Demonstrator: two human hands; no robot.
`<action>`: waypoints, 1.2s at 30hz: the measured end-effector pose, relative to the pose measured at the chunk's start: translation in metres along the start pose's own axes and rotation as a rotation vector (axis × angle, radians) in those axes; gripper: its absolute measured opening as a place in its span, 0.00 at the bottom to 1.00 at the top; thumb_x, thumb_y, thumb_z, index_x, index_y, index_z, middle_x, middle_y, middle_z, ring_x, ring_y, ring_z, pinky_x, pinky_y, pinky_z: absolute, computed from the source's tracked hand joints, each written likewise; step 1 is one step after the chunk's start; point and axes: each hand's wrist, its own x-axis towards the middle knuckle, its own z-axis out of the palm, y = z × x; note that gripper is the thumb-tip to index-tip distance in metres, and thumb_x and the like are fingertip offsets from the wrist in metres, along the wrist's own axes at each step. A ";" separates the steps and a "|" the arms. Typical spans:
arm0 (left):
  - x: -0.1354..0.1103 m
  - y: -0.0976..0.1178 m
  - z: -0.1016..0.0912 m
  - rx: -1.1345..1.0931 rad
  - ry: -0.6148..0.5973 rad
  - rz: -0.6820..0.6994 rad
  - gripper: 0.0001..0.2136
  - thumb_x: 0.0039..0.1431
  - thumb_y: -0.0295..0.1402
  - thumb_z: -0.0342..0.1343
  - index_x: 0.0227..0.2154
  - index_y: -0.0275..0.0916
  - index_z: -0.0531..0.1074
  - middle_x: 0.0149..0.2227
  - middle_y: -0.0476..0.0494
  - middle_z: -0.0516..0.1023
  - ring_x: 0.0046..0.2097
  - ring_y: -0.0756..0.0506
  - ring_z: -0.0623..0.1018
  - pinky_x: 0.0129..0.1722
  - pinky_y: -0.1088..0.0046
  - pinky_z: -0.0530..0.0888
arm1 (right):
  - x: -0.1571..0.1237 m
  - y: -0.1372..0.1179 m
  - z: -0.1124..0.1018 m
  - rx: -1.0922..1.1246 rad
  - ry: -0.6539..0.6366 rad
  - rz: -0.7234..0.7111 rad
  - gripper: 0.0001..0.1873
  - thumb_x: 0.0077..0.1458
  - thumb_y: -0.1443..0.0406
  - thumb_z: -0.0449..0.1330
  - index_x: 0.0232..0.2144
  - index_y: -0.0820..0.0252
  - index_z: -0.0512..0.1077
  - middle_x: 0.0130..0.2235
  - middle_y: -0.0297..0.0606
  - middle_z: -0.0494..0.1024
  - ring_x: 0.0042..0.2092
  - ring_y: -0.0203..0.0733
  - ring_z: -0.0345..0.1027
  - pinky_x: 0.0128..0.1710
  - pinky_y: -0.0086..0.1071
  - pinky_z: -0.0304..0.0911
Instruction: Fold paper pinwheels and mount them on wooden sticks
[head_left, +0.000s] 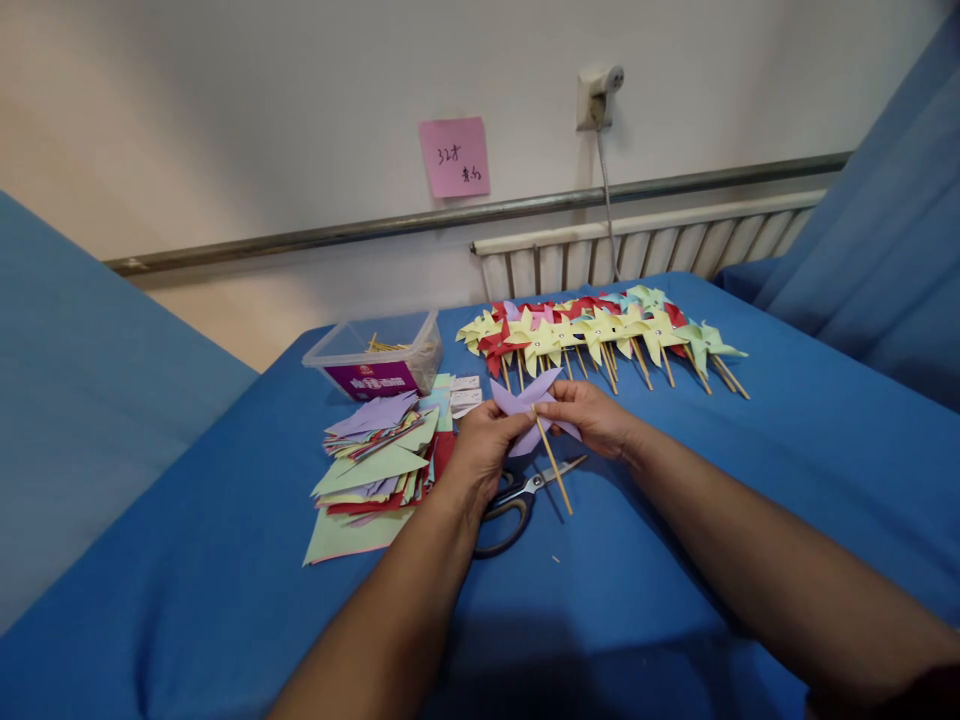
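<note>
I hold a purple paper pinwheel (pixel 529 400) above the blue table (pixel 787 450). My left hand (pixel 480 450) pinches its left side, fingers closed. On the other side my right hand (pixel 592 415) grips the wheel where a thin wooden stick (pixel 555 465) slants down toward me. Black-handled scissors (pixel 514 500) lie on the table just under my left hand.
A messy pile of coloured paper squares (pixel 375 465) lies to the left. Behind it stands a clear plastic box (pixel 379 355) holding sticks. A row of several finished pinwheels (pixel 600 330) stretches across the far side. A radiator (pixel 645 250) and a pink note (pixel 454 157) are on the wall.
</note>
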 end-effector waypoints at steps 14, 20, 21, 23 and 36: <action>0.004 -0.003 -0.003 0.021 -0.004 0.012 0.17 0.34 0.29 0.69 0.31 0.31 0.77 0.30 0.39 0.80 0.28 0.47 0.76 0.32 0.71 0.71 | 0.001 0.001 -0.002 -0.032 -0.009 -0.036 0.15 0.41 0.60 0.70 0.30 0.62 0.74 0.27 0.31 0.74 0.26 0.31 0.62 0.27 0.28 0.56; 0.001 0.001 -0.002 -0.007 -0.010 0.006 0.18 0.32 0.30 0.71 0.31 0.30 0.77 0.30 0.39 0.80 0.29 0.47 0.76 0.32 0.72 0.71 | 0.000 -0.002 -0.002 0.006 -0.029 -0.022 0.17 0.38 0.61 0.72 0.31 0.62 0.75 0.30 0.33 0.75 0.28 0.32 0.64 0.27 0.27 0.57; 0.001 0.001 -0.002 -0.011 -0.021 0.004 0.18 0.31 0.30 0.71 0.31 0.30 0.77 0.30 0.39 0.80 0.29 0.47 0.77 0.33 0.72 0.71 | -0.001 -0.003 -0.001 0.002 -0.025 -0.025 0.17 0.38 0.61 0.72 0.31 0.62 0.75 0.30 0.33 0.75 0.28 0.32 0.63 0.27 0.27 0.57; 0.001 0.002 -0.002 -0.022 -0.036 -0.002 0.19 0.31 0.30 0.72 0.31 0.30 0.77 0.30 0.39 0.81 0.29 0.47 0.77 0.33 0.72 0.71 | -0.001 -0.003 -0.001 -0.007 -0.018 -0.029 0.16 0.38 0.61 0.72 0.30 0.62 0.74 0.29 0.32 0.75 0.28 0.32 0.63 0.27 0.27 0.57; 0.002 0.001 -0.004 -0.033 -0.027 -0.022 0.15 0.35 0.31 0.70 0.29 0.31 0.76 0.29 0.39 0.80 0.28 0.46 0.76 0.31 0.71 0.71 | -0.002 -0.005 0.001 -0.085 -0.045 -0.052 0.15 0.42 0.60 0.70 0.33 0.62 0.75 0.30 0.33 0.75 0.29 0.32 0.64 0.29 0.28 0.56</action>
